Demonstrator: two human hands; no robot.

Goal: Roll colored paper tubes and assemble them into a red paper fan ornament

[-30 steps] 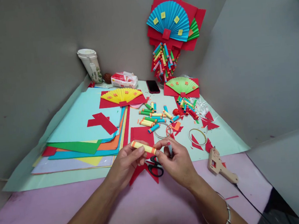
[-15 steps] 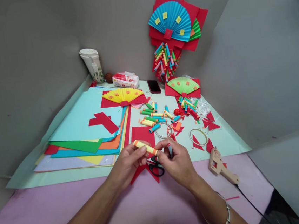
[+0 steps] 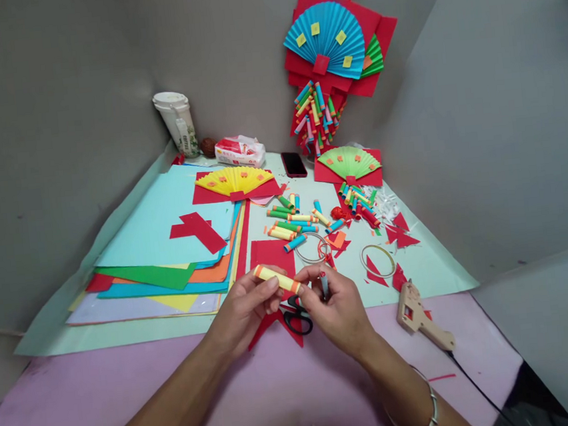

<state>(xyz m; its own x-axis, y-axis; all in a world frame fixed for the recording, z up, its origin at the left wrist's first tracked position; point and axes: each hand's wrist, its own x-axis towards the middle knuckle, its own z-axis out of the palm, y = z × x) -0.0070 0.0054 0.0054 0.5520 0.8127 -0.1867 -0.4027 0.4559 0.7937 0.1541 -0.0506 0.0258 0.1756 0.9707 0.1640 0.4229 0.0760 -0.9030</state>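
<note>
A yellow paper roll [image 3: 276, 279] with orange bands at its ends is held level above the table's front. My left hand [image 3: 245, 307] is closed round its left part, thumb on top. At its right end, the thumb and fingers of my right hand [image 3: 338, 311] pinch the orange band. A slim pen-like stick [image 3: 324, 284] with a red tip is tucked between the right fingers; its lower part is hidden. Beneath the hands lie black-handled scissors [image 3: 298, 320] on a red paper piece with a notched end [image 3: 267, 326], partly covered by them.
Several coloured paper rolls [image 3: 295, 242] lie beyond my hands, near two tape rings [image 3: 378, 261]. A corded glue gun [image 3: 422, 320] rests at right, coloured paper sheets [image 3: 158, 218] at left. Yellow [image 3: 233, 181] and green [image 3: 349, 163] fans lie behind; a fan decoration [image 3: 325, 41] hangs above.
Both hands keep their hold on the yellow roll, almost still. The whole view has shifted very slightly.
</note>
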